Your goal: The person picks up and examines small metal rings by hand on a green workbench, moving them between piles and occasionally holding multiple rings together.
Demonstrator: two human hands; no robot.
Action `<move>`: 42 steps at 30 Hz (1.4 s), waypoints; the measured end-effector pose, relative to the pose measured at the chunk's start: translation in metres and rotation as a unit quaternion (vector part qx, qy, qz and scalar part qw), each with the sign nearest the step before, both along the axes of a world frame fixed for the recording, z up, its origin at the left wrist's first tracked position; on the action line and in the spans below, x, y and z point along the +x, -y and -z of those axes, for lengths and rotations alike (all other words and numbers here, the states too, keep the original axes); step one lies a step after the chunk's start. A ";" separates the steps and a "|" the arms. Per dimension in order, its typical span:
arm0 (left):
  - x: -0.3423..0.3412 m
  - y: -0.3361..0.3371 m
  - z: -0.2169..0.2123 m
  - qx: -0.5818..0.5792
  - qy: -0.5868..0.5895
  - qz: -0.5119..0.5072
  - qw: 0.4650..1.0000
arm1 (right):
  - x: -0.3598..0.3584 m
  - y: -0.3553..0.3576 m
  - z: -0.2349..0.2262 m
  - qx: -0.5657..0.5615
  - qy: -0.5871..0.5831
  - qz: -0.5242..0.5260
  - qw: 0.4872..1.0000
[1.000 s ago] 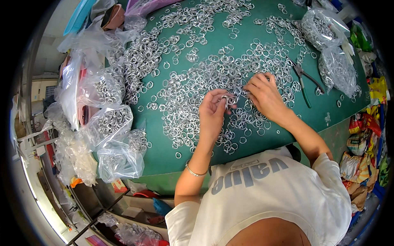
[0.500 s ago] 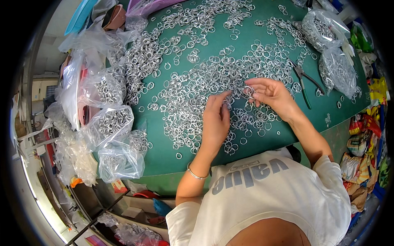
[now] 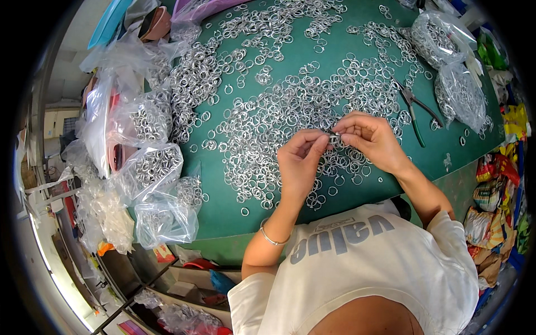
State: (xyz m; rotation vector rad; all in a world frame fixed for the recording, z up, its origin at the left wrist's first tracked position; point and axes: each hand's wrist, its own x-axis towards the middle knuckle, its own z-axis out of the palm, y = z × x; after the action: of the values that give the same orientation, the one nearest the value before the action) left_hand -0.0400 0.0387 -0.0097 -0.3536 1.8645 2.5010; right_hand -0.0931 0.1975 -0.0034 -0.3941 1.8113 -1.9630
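My left hand (image 3: 300,159) and my right hand (image 3: 375,142) meet above a wide spread of small silver metal rings (image 3: 259,120) on the green tabletop. Between their fingertips is a metal ring (image 3: 336,139); the right thumb and fingers pinch it from one side. On its other side the left thumb and forefinger close on it. My fingers partly cover the ring, and I cannot make out whether more than one is held. Many of the loose rings carry a small nub on the band.
Clear plastic bags of rings (image 3: 156,164) line the left edge, and more bags (image 3: 460,92) lie at the right. Green-handled pliers (image 3: 412,106) rest open right of my hands. A blue bin (image 3: 109,25) and a purple tray (image 3: 201,10) stand at the far left.
My left hand has lifted from the pile toward the right hand, and its fingers have closed at the ring. The right hand has lowered slightly, still pinching.
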 end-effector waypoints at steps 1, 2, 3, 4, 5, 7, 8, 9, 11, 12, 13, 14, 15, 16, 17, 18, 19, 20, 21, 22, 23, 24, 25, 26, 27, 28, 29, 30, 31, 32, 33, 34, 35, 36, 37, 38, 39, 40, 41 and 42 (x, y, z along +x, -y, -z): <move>0.000 0.001 0.000 0.011 -0.003 0.001 1.000 | -0.001 -0.001 -0.002 -0.006 0.040 -0.009 0.999; 0.001 0.002 0.000 0.001 0.000 0.003 1.000 | -0.001 -0.001 -0.007 -0.012 0.080 -0.018 0.997; 0.001 0.003 0.000 -0.008 0.004 0.006 1.000 | -0.001 -0.002 -0.009 -0.018 0.120 -0.027 0.992; 0.001 0.003 0.001 -0.018 0.007 0.009 1.000 | -0.002 -0.002 -0.006 -0.049 0.145 -0.021 0.988; 0.001 0.003 0.000 -0.029 -0.019 0.007 0.999 | -0.004 -0.002 0.000 -0.079 0.170 -0.015 0.982; 0.003 0.000 -0.002 -0.051 -0.073 0.004 0.996 | -0.004 -0.003 0.003 -0.103 0.179 0.002 0.978; 0.003 0.001 -0.001 -0.089 -0.083 -0.007 0.993 | -0.004 -0.003 0.002 -0.097 0.163 0.013 0.982; 0.004 0.003 0.000 -0.127 -0.092 -0.018 0.987 | -0.005 -0.002 0.001 -0.090 0.147 0.024 0.985; 0.005 0.007 0.000 -0.113 -0.066 -0.013 0.991 | -0.005 -0.003 0.002 -0.070 0.134 0.020 0.988; 0.006 0.009 -0.001 -0.060 -0.031 0.003 0.998 | -0.005 -0.004 0.003 -0.060 0.128 0.018 0.990; 0.007 0.010 -0.002 -0.007 0.005 0.019 1.000 | -0.004 -0.003 0.003 -0.040 0.101 0.021 0.994; 0.006 0.011 -0.002 0.010 0.016 0.023 1.000 | -0.003 -0.001 0.002 -0.021 0.075 0.023 0.997; 0.005 0.011 -0.001 0.028 0.027 0.027 0.999 | -0.002 0.001 0.002 -0.001 0.048 0.024 0.999; 0.005 0.010 0.000 0.045 0.038 0.031 0.998 | -0.001 0.002 0.000 0.050 -0.049 0.013 0.997; 0.005 0.010 0.001 0.046 0.039 0.023 0.998 | 0.000 0.004 -0.002 0.100 -0.145 0.001 0.984; 0.005 0.009 0.003 0.047 0.039 0.015 0.998 | 0.001 0.005 -0.004 0.148 -0.239 -0.010 0.960; 0.005 0.009 0.003 0.049 0.040 0.007 0.998 | 0.004 0.011 -0.007 0.141 -0.260 0.000 0.955; 0.005 0.008 0.003 0.062 0.038 0.007 0.997 | 0.004 0.011 -0.006 0.138 -0.247 -0.011 0.959; 0.004 0.007 0.002 0.075 0.037 0.006 0.996 | 0.004 0.010 -0.005 0.135 -0.234 -0.022 0.962; 0.004 0.007 0.001 0.089 0.036 0.005 0.995 | 0.004 0.010 -0.004 0.132 -0.221 -0.034 0.966; 0.004 0.006 -0.001 0.075 0.034 0.002 0.997 | 0.004 0.009 -0.006 0.133 -0.206 -0.031 0.969; 0.005 0.006 -0.004 0.060 0.032 -0.002 0.998 | 0.003 0.008 -0.009 0.134 -0.190 -0.028 0.972; 0.007 0.006 -0.006 0.046 0.031 -0.005 0.998 | 0.003 0.008 -0.010 0.135 -0.174 -0.026 0.975; 0.008 0.005 -0.005 0.045 0.017 0.001 0.999 | 0.004 0.009 -0.009 0.108 -0.138 -0.011 0.984; 0.009 0.004 -0.004 0.044 0.004 0.007 0.999 | 0.007 0.012 -0.006 0.081 -0.102 0.005 0.992; 0.011 0.003 -0.004 0.042 -0.009 0.012 0.999 | 0.009 0.013 -0.005 0.053 -0.065 0.020 0.996; 0.012 0.001 -0.004 0.028 -0.017 0.009 0.999 | 0.007 0.011 -0.005 0.049 -0.022 0.007 0.999; 0.014 -0.001 -0.004 0.013 -0.024 0.006 1.000 | 0.005 0.006 -0.005 0.045 0.020 -0.006 0.999; 0.016 -0.003 -0.004 -0.002 -0.032 0.002 0.999 | 0.004 0.004 -0.006 0.041 0.062 -0.020 0.997; 0.017 -0.003 -0.005 -0.034 -0.042 0.008 0.999 | 0.004 0.004 -0.008 0.020 0.094 -0.029 0.995; 0.019 -0.003 -0.007 -0.067 -0.051 0.013 0.996 | 0.005 0.004 -0.009 -0.002 0.126 -0.039 0.991; 0.021 -0.003 -0.008 -0.099 -0.061 0.018 0.993 | 0.006 0.004 -0.012 -0.024 0.157 -0.049 0.986; 0.023 -0.003 -0.005 0.012 -0.039 0.011 0.999 | 0.008 0.002 -0.017 -0.037 0.153 -0.058 0.986; 0.024 0.003 0.000 0.052 -0.015 0.036 0.998 | 0.011 0.000 -0.025 -0.050 0.149 -0.068 0.985; 0.026 0.013 0.006 0.092 0.009 0.062 0.994 | 0.011 -0.001 -0.028 -0.062 0.145 -0.077 0.984; 0.027 0.018 0.009 0.133 0.033 0.088 0.987 | 0.012 -0.003 -0.026 -0.015 0.036 -0.089 0.995; 0.028 0.017 0.008 0.139 0.044 0.100 0.984 | 0.013 -0.006 -0.020 0.033 -0.075 -0.100 0.992; 0.030 0.014 0.007 0.165 0.050 0.103 0.980 | 0.014 -0.007 -0.017 0.081 -0.184 -0.109 0.974; 0.032 0.011 0.006 0.189 0.056 0.103 0.975 | 0.014 -0.006 -0.016 0.089 -0.211 -0.091 0.969; 0.034 0.009 0.004 0.213 0.062 0.104 0.970 | 0.015 -0.003 -0.015 0.098 -0.239 -0.073 0.963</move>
State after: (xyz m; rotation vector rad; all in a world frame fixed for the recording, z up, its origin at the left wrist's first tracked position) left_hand -0.0058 0.0301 -0.0139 -0.2791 1.2050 2.5696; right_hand -0.0783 0.2008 0.0119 -0.9722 2.1668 -1.6643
